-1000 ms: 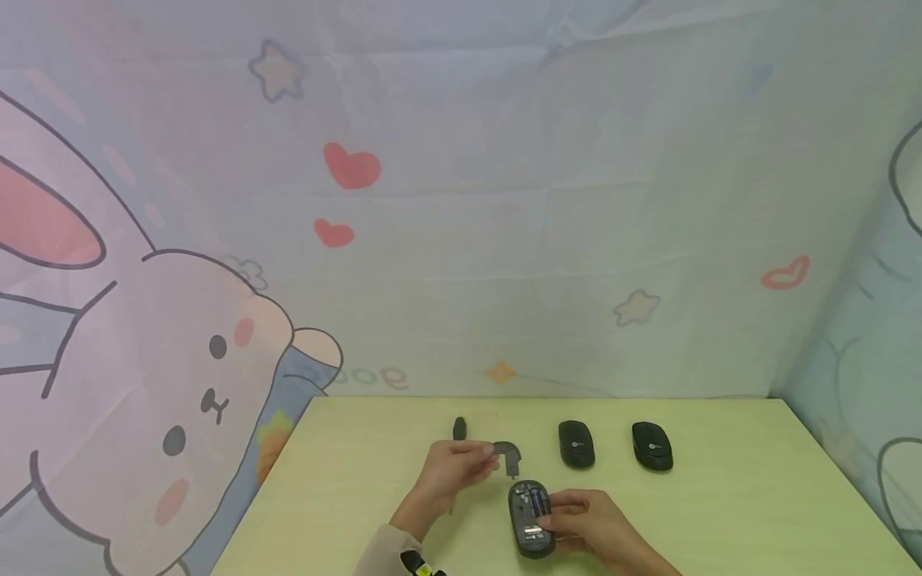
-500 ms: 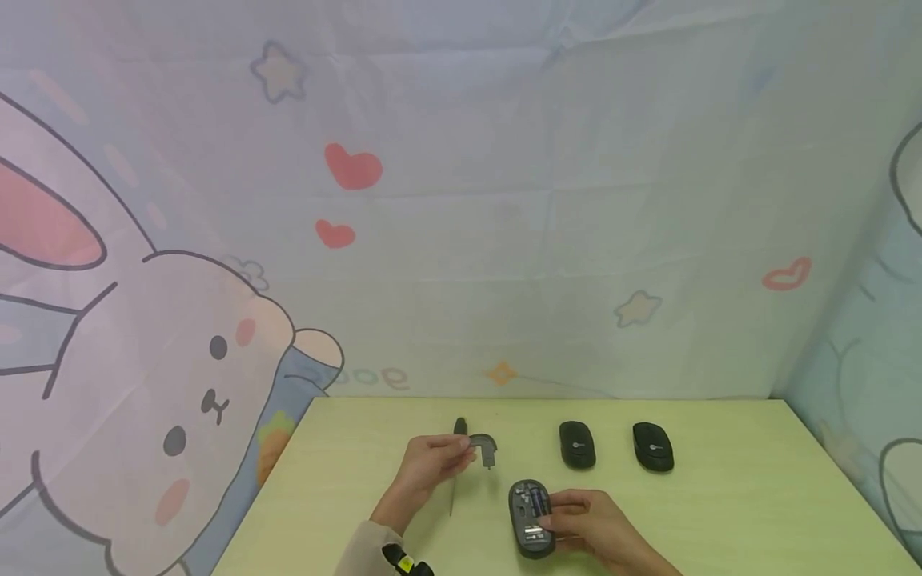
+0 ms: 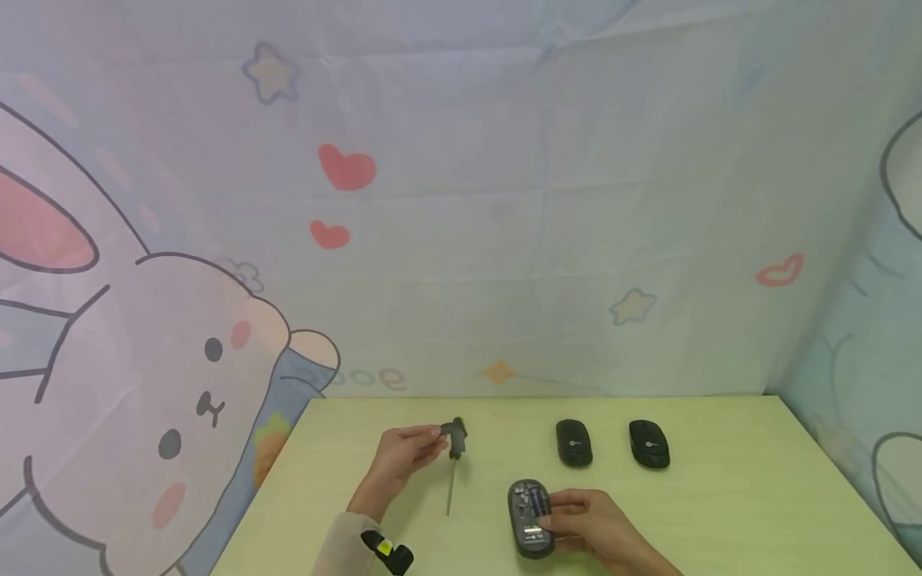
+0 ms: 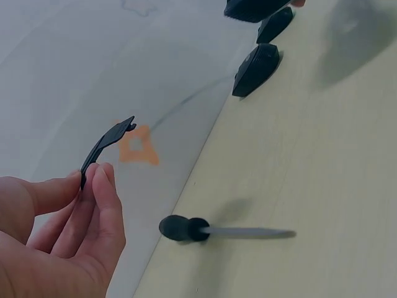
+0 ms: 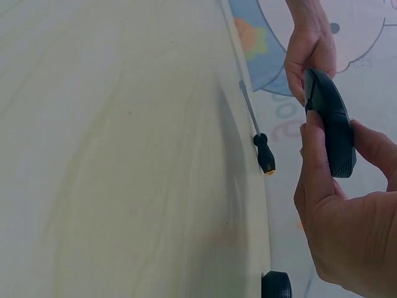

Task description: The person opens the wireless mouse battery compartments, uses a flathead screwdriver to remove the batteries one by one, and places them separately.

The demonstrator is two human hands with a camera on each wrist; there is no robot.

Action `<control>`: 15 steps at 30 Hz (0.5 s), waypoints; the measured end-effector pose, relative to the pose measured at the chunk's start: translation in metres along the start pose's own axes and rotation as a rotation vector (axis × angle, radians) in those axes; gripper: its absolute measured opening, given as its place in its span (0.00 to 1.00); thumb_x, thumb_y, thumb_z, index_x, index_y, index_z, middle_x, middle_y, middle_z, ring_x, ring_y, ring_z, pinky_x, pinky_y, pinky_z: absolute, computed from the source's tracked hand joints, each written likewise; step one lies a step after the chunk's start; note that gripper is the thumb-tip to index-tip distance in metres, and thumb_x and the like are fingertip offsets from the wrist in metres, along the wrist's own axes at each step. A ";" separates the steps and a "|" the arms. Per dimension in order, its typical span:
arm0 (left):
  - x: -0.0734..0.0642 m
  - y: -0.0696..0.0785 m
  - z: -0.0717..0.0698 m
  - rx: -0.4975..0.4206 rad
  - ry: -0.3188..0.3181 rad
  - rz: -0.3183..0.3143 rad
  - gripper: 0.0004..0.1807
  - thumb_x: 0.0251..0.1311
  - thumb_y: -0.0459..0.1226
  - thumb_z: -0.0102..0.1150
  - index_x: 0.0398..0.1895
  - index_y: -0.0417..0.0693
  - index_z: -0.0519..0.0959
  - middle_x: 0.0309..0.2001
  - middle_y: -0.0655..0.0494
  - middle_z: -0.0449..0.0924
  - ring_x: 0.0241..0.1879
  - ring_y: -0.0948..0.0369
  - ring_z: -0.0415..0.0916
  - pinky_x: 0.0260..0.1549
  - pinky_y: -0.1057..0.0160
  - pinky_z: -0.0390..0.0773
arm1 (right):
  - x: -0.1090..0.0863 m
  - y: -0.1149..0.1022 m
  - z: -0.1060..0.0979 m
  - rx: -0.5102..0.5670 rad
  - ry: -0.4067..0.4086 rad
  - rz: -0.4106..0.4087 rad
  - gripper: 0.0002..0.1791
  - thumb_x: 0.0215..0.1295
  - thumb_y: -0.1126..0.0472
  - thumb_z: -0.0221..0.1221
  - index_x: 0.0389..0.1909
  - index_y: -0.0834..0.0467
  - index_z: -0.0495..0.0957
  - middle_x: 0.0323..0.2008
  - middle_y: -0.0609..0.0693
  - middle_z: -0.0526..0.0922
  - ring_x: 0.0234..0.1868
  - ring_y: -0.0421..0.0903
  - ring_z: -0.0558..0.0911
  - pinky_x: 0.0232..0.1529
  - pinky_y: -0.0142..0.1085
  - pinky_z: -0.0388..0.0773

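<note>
My left hand (image 3: 398, 464) pinches a dark curved battery cover (image 4: 107, 140) by one end, between thumb and fingers. In the head view the cover overlaps the handle of a screwdriver (image 4: 183, 228), which lies on the table. My right hand (image 3: 594, 524) grips a black computer mouse (image 3: 531, 520) along its right side. The underside of this mouse faces up, showing a pale label and its uncovered battery compartment with a battery (image 3: 538, 502) inside. From the right wrist view the mouse (image 5: 330, 124) is seen edge-on between thumb and fingers.
Two more black mice, a nearer-to-centre mouse (image 3: 574, 443) and a right-hand mouse (image 3: 650, 445), lie at the back of the pale yellow-green table (image 3: 749, 504). A printed cloth backdrop (image 3: 461, 304) rises behind the table's far edge.
My left hand has carried the battery cover leftward and slightly up, away from the held mouse, to over the screwdriver. My right hand and its mouse have stayed in place.
</note>
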State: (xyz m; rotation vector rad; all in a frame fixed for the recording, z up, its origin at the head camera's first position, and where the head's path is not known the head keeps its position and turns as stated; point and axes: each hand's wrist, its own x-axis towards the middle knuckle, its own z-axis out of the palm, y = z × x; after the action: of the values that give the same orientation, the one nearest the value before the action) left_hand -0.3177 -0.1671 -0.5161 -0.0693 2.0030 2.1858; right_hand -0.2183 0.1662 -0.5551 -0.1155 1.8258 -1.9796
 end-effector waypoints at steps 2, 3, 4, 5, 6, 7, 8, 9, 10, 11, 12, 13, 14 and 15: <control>0.002 0.000 -0.003 0.002 0.013 -0.003 0.20 0.71 0.32 0.65 0.59 0.26 0.80 0.39 0.50 0.92 0.37 0.65 0.90 0.41 0.70 0.89 | -0.001 0.000 -0.001 -0.001 0.006 0.006 0.33 0.65 0.62 0.71 0.64 0.77 0.72 0.49 0.58 0.90 0.45 0.47 0.91 0.47 0.42 0.91; 0.002 0.000 -0.005 0.004 0.019 -0.003 0.20 0.71 0.32 0.64 0.60 0.26 0.80 0.39 0.50 0.92 0.37 0.65 0.90 0.41 0.70 0.89 | -0.002 -0.001 -0.001 -0.003 0.009 0.010 0.34 0.65 0.62 0.71 0.64 0.77 0.72 0.49 0.58 0.90 0.45 0.47 0.90 0.47 0.42 0.91; 0.003 0.000 -0.006 0.007 0.026 -0.005 0.19 0.71 0.32 0.64 0.60 0.26 0.80 0.40 0.50 0.92 0.37 0.65 0.90 0.40 0.70 0.89 | -0.002 -0.001 -0.001 -0.005 0.011 0.013 0.34 0.65 0.62 0.71 0.64 0.77 0.72 0.50 0.59 0.90 0.45 0.47 0.90 0.48 0.42 0.91; 0.004 0.000 -0.007 0.010 0.033 -0.006 0.19 0.72 0.31 0.63 0.60 0.26 0.80 0.40 0.49 0.92 0.37 0.65 0.90 0.40 0.70 0.89 | -0.003 -0.001 -0.002 -0.007 0.013 0.017 0.34 0.65 0.61 0.71 0.65 0.77 0.72 0.50 0.59 0.90 0.46 0.47 0.90 0.48 0.42 0.91; 0.005 0.000 -0.009 0.013 0.041 -0.008 0.19 0.72 0.31 0.63 0.60 0.26 0.80 0.40 0.49 0.92 0.37 0.65 0.90 0.40 0.71 0.89 | -0.004 -0.001 -0.002 -0.009 0.013 0.021 0.34 0.65 0.61 0.71 0.65 0.77 0.71 0.51 0.59 0.90 0.46 0.47 0.90 0.48 0.42 0.91; 0.006 -0.001 -0.010 0.017 0.049 -0.008 0.19 0.72 0.31 0.63 0.60 0.26 0.80 0.40 0.49 0.92 0.37 0.65 0.90 0.39 0.71 0.89 | -0.004 -0.001 -0.002 -0.009 0.011 0.025 0.34 0.65 0.61 0.71 0.66 0.77 0.71 0.52 0.60 0.90 0.46 0.48 0.90 0.49 0.43 0.91; 0.006 0.000 -0.012 0.020 0.059 -0.012 0.18 0.72 0.31 0.62 0.59 0.26 0.80 0.40 0.49 0.92 0.36 0.65 0.90 0.39 0.71 0.89 | -0.005 -0.002 -0.002 -0.007 0.008 0.028 0.35 0.65 0.61 0.71 0.66 0.77 0.71 0.52 0.60 0.89 0.47 0.48 0.90 0.49 0.43 0.91; 0.008 0.000 -0.013 0.023 0.066 -0.012 0.18 0.72 0.30 0.62 0.59 0.26 0.80 0.40 0.49 0.92 0.36 0.65 0.90 0.38 0.71 0.89 | -0.006 -0.002 -0.002 -0.007 0.005 0.032 0.35 0.66 0.61 0.71 0.66 0.77 0.71 0.53 0.60 0.89 0.47 0.48 0.90 0.50 0.43 0.91; 0.009 0.000 -0.015 0.025 0.074 -0.015 0.18 0.72 0.30 0.62 0.59 0.26 0.80 0.39 0.49 0.92 0.36 0.65 0.89 0.38 0.71 0.89 | -0.006 -0.002 -0.002 -0.004 0.002 0.033 0.35 0.66 0.61 0.70 0.66 0.77 0.71 0.53 0.61 0.89 0.47 0.48 0.90 0.50 0.43 0.91; 0.011 -0.001 -0.016 0.029 0.080 -0.014 0.18 0.72 0.30 0.62 0.59 0.25 0.80 0.39 0.49 0.92 0.35 0.65 0.89 0.37 0.71 0.89 | -0.007 -0.003 -0.002 -0.001 0.000 0.035 0.35 0.66 0.61 0.70 0.66 0.77 0.70 0.53 0.61 0.89 0.48 0.48 0.90 0.50 0.43 0.91; 0.012 -0.002 -0.018 0.031 0.086 -0.016 0.18 0.72 0.30 0.62 0.59 0.25 0.80 0.39 0.48 0.92 0.35 0.65 0.89 0.37 0.71 0.89 | -0.007 -0.003 -0.001 0.001 -0.002 0.035 0.35 0.66 0.61 0.70 0.66 0.77 0.70 0.53 0.61 0.89 0.48 0.48 0.90 0.51 0.43 0.91; 0.014 -0.002 -0.020 0.031 0.092 -0.020 0.18 0.72 0.30 0.62 0.59 0.25 0.80 0.38 0.48 0.92 0.34 0.65 0.89 0.36 0.71 0.88 | -0.008 -0.004 -0.001 0.005 -0.005 0.033 0.35 0.66 0.61 0.70 0.66 0.77 0.70 0.53 0.61 0.89 0.48 0.48 0.90 0.51 0.44 0.91; 0.016 -0.003 -0.022 0.031 0.097 -0.024 0.18 0.72 0.30 0.62 0.59 0.24 0.80 0.38 0.48 0.92 0.34 0.65 0.89 0.36 0.71 0.88 | -0.008 -0.004 0.000 0.007 -0.006 0.032 0.35 0.66 0.61 0.70 0.66 0.77 0.70 0.53 0.61 0.89 0.48 0.49 0.90 0.51 0.44 0.91; 0.018 -0.005 -0.024 0.034 0.102 -0.027 0.18 0.72 0.30 0.62 0.59 0.24 0.80 0.38 0.48 0.92 0.34 0.64 0.89 0.36 0.71 0.88 | -0.008 -0.005 0.000 0.007 -0.006 0.030 0.35 0.66 0.61 0.70 0.66 0.77 0.70 0.53 0.60 0.89 0.48 0.48 0.90 0.51 0.44 0.91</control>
State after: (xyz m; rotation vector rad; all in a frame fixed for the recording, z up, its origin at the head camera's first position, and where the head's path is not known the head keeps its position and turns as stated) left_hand -0.3371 -0.1889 -0.5258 -0.2064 2.0787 2.1727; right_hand -0.2121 0.1694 -0.5487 -0.0906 1.8067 -1.9628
